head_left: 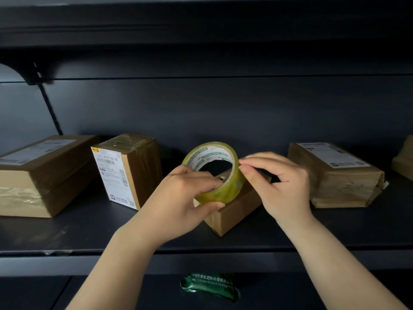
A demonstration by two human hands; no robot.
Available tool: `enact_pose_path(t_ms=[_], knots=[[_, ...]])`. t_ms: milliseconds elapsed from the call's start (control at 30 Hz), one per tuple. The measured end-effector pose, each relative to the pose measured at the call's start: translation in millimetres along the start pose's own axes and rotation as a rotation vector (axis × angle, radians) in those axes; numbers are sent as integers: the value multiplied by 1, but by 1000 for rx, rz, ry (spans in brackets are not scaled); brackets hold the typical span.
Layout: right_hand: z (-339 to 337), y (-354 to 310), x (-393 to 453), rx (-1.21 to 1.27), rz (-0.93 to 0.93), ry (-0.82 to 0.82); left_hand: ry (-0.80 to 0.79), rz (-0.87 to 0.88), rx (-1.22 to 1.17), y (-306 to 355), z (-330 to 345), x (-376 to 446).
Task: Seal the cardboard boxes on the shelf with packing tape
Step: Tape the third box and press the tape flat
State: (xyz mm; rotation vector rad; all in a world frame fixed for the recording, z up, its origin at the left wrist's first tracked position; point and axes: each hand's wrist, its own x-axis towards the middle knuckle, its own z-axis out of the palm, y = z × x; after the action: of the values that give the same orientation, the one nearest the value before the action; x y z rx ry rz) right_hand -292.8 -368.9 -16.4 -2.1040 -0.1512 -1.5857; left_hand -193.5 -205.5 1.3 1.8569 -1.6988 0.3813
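A roll of clear yellowish packing tape [220, 187] is held above a small brown cardboard box [230, 214] on the dark shelf [111, 229]. My left hand [178, 198] grips the roll, fingers through its core and thumb under the outer face. My right hand [277, 182] pinches at the roll's right rim with thumb and forefinger. Most of the small box's top is hidden behind the roll and hands.
A large taped box [40, 175] lies at the left, and a labelled upright box [127, 171] stands beside it. A flat labelled parcel [337, 175] lies at the right, another [404, 159] at the frame edge. A green packet [210, 285] lies on the lower shelf.
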Motion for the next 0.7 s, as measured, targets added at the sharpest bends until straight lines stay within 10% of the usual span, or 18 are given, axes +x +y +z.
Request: enact_pose_path(t_ms=[267,467,700], knots=[[6,-13,17,-168,-34,-1,136,-100,10,3,-16,3],[3,-24,37,325,414,-198,205,-209,48,8,-32,7],[5,-19,43,455,474,-272,189,-220,5,11,-34,4]])
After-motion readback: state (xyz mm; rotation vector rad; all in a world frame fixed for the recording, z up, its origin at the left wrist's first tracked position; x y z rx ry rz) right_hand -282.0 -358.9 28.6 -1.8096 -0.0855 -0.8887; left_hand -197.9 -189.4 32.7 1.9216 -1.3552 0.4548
